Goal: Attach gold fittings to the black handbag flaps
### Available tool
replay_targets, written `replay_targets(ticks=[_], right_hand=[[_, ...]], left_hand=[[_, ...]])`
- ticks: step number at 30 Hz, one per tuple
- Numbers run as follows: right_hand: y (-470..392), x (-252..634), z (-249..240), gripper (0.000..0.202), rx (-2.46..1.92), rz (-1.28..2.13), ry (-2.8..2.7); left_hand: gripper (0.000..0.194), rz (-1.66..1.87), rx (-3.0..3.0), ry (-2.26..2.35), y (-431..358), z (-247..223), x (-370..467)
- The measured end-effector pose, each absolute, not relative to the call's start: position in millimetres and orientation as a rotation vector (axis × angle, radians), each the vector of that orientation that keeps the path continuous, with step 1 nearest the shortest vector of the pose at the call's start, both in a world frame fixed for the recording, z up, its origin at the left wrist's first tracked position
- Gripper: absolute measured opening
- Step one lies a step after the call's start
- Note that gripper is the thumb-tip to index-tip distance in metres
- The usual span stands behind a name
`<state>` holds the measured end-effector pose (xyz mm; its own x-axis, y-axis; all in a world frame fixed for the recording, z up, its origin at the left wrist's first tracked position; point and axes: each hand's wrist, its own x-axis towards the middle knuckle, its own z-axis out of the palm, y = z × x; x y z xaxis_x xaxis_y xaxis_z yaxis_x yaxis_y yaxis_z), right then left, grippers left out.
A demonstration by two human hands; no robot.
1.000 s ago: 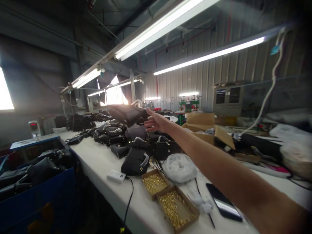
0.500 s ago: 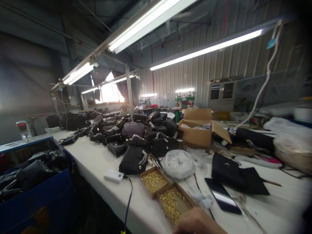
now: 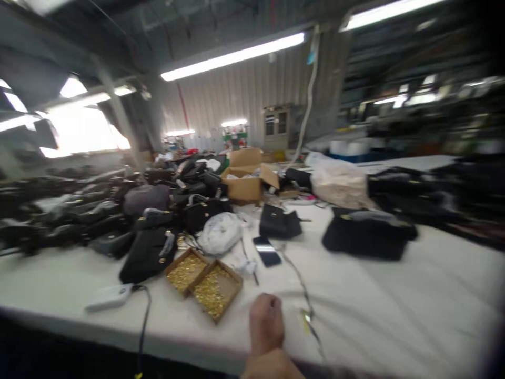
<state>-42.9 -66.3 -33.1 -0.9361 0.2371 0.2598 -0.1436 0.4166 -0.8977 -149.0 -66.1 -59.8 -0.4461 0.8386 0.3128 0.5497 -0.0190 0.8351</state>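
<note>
My left hand [image 3: 266,322] is closed in a loose fist over the white tabletop, near its front edge. Curled fingers hide whatever may be inside. To its left sit two small cardboard trays [image 3: 240,285] of gold-coloured metal pieces [image 3: 210,295], touching each other. Beyond the fist lies a dark phone [image 3: 266,251], with a black flap bag [image 3: 278,223] behind it. A thin cable [image 3: 302,281] runs along the table to the right of my hand. My right hand is out of view.
Black handbags [image 3: 150,255] crowd the table's left side. A white power bank [image 3: 109,297] with a cord lies near the front edge. A plastic-wrapped bundle [image 3: 221,233] and an open cardboard box [image 3: 244,187] stand farther back. Another black bag [image 3: 366,237] lies to the right.
The view has swung right, bringing more table and another black bag into sight. My left hand has moved from beside the near tray to the bare tabletop right of it.
</note>
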Motion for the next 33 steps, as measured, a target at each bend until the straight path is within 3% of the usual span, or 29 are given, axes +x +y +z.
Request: replay_targets(ticks=[3,7,13,15,19,21,26,33], right_hand=[[-59,12,-49,0.026,-0.397,1.537,-2.290],[-45,68,-69,0.021,-0.925,1.399,-2.081],[13,123,-74,0.016,-1.054,1.180,-1.853],[63,154,-60,0.024,-1.124,0.987,-1.691],[207,226,-10,0.083,-1.339,0.662,-1.379],[273,254,17,0.098,-1.471,0.633,-1.329],[349,270,41,0.090,-1.346,0.729,-1.440],[314,251,7,0.088,-1.158,0.775,-1.580]], left_hand=[[0.051,1.519,1.396,1.900,-49,-91,-126],[0.040,1.531,1.401,1.969,-39,-124,-136],[0.037,1.448,1.460,2.134,-40,-134,-148],[0.037,1.445,1.454,2.165,-40,-132,-143],[0.034,1.460,1.470,2.177,-40,-121,-132],[0.032,1.500,1.482,2.205,-42,-113,-127],[0.033,1.602,1.432,2.271,-50,-98,-120],[0.043,1.500,1.310,2.132,-44,-74,-90]])
